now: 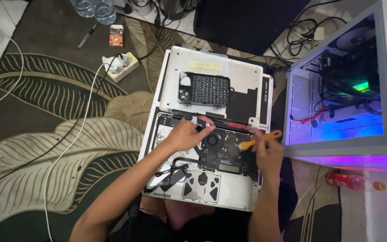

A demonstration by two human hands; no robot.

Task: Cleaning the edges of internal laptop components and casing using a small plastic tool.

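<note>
An opened silver laptop lies bottom-up on my lap, its black circuit board and round fan exposed. My left hand rests on the laptop's upper left part, fingers curled around a small dark tool near the fan. My right hand grips an orange-handled brush whose bristles touch the board's right side. The removed silver bottom cover lies just beyond, with a black tray of screwdriver bits on it.
A white desktop computer case with an open side and blue-purple lighting stands at the right. Cables, a white power strip, a marker, a small orange box and water bottles lie on the leaf-patterned rug. A red bottle lies at lower right.
</note>
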